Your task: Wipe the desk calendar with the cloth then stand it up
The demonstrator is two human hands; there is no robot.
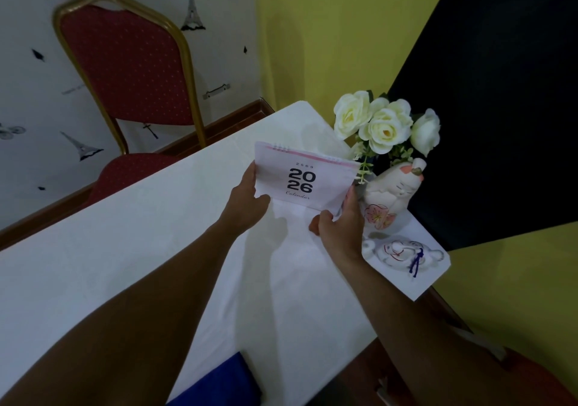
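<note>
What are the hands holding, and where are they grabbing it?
Both hands hold the desk calendar. The left hand grips its left edge, and the right hand grips its lower right corner.

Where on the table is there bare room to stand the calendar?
Bare tablecloth runs left of the left hand toward the red chair, and in front of the calendar down to the blue cloth. It is crowded to the right: cat-shaped vase of white roses and a ceramic figurine.
</note>
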